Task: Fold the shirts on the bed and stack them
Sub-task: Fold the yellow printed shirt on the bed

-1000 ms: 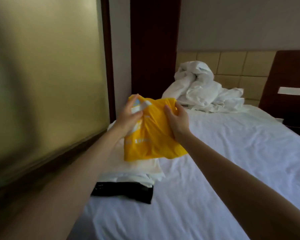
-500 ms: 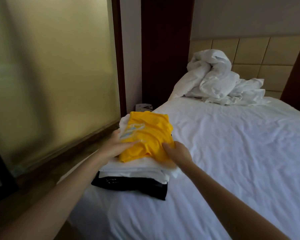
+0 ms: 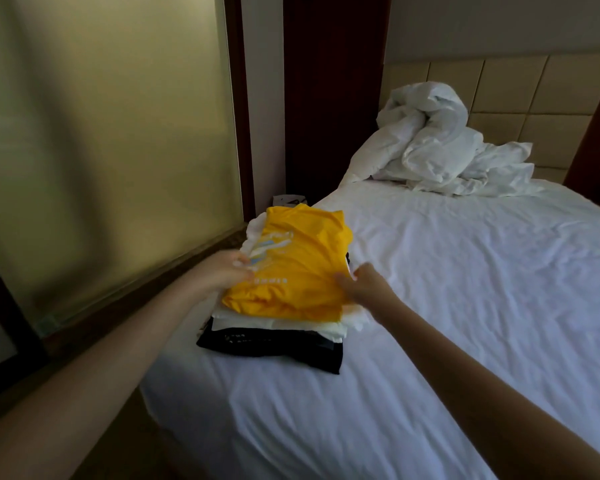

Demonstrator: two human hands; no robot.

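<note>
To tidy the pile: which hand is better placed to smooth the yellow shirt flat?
Probably the left. The left hand rests on the yellow shirt beside its print; the right hand, loosely curled, only touches the near right corner.

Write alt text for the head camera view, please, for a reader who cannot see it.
The left hand and right hand flank a folded yellow shirt topping a stack of folded white shirts and a black garment on a white-sheeted bed.
</note>
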